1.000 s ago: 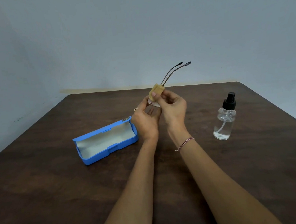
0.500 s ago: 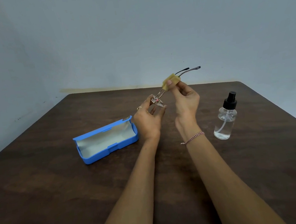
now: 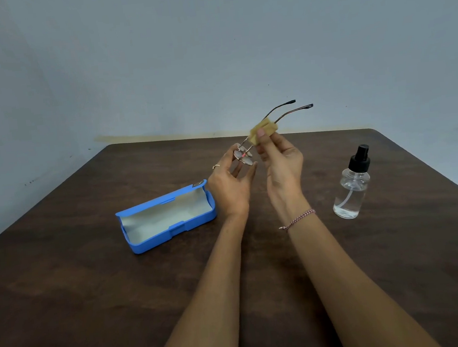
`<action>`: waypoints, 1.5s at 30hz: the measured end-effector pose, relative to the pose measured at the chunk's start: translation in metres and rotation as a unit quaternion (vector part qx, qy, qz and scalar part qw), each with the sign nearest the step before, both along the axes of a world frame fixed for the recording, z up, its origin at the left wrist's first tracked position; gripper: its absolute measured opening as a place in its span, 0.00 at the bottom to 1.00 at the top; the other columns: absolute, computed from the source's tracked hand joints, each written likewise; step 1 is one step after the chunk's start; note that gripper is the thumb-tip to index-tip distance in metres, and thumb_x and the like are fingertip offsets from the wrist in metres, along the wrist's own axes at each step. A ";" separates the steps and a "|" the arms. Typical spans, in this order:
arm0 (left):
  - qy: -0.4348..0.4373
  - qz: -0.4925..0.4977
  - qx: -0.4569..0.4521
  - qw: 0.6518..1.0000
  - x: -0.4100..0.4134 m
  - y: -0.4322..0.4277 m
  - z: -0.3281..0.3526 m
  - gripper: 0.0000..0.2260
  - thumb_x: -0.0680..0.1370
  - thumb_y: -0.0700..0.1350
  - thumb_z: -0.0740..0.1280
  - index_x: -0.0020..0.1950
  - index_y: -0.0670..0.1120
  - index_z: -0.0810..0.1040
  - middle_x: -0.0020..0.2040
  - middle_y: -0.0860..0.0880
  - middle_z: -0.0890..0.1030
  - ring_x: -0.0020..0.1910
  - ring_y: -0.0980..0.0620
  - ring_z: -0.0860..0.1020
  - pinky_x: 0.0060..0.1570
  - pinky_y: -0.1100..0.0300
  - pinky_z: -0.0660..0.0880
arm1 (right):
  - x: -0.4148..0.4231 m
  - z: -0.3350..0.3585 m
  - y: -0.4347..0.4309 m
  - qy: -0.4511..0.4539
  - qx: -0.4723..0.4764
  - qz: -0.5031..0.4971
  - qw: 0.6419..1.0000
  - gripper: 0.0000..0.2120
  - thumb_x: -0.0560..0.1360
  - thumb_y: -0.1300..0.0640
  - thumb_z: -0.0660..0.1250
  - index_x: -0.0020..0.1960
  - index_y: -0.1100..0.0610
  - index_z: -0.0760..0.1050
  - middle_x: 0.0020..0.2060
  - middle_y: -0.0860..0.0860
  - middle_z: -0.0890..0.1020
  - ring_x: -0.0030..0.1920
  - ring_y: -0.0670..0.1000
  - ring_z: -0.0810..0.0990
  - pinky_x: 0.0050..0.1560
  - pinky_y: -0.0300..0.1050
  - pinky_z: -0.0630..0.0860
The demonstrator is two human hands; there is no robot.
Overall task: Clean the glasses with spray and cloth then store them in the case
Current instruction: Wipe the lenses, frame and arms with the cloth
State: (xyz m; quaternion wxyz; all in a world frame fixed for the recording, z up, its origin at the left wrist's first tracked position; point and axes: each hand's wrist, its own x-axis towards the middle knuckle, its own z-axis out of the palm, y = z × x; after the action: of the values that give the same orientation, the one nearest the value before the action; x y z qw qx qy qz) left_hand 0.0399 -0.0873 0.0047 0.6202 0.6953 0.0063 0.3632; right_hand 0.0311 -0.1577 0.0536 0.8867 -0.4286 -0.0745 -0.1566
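Note:
My left hand [image 3: 230, 185] holds thin metal-framed glasses [image 3: 244, 156] by the lens end, above the middle of the table, with both temple arms pointing up and to the right. My right hand [image 3: 281, 162] pinches a small folded yellow cloth [image 3: 263, 131] around the temple arms, about halfway along them. The blue glasses case [image 3: 168, 219] lies open on the table to the left of my hands, its pale lining showing and nothing in it. A clear spray bottle [image 3: 352, 186] with a black pump top stands upright on the right.
The dark brown wooden table [image 3: 93, 284] reaches back to a plain grey wall. Its near edge runs along the bottom left of the view. The case and the bottle flank my forearms.
My right hand slid the cloth from the lens end up along the temple arms, then stayed about halfway along. The glasses tilted slightly; my left hand held its place.

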 end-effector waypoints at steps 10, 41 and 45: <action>0.012 -0.024 -0.022 0.999 0.001 0.000 -0.002 0.25 0.67 0.34 0.75 0.63 0.45 0.77 0.57 0.49 0.81 0.50 0.57 0.81 0.49 0.69 0.77 | 0.007 0.013 -0.018 -0.030 0.097 -0.031 0.994 0.04 0.74 0.66 0.67 0.42 0.60 0.78 0.32 0.47 0.83 0.36 0.43 0.80 0.42 0.35 0.75; -0.002 0.052 0.064 0.997 -0.008 0.005 0.008 0.21 0.70 0.39 0.74 0.62 0.47 0.78 0.57 0.51 0.81 0.54 0.63 0.75 0.55 0.71 0.72 | 0.012 -0.015 -0.007 -0.042 -0.313 0.004 0.949 0.10 0.66 0.61 0.76 0.47 0.58 0.82 0.41 0.53 0.84 0.45 0.47 0.82 0.50 0.43 0.79; 0.017 0.044 0.076 0.996 -0.008 0.002 0.007 0.22 0.70 0.40 0.74 0.63 0.47 0.77 0.58 0.51 0.81 0.53 0.61 0.76 0.49 0.82 0.67 | 0.012 -0.013 -0.007 -0.028 -0.250 -0.020 0.968 0.08 0.67 0.60 0.75 0.45 0.55 0.82 0.41 0.52 0.85 0.46 0.49 0.83 0.51 0.44 0.79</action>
State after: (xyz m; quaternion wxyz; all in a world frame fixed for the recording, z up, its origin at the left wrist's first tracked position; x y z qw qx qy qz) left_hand 0.0323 -0.0850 0.0117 0.5486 0.7456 0.0200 0.3777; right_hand 0.0432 -0.1647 0.0409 0.7454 -0.6338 -0.1271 -0.1628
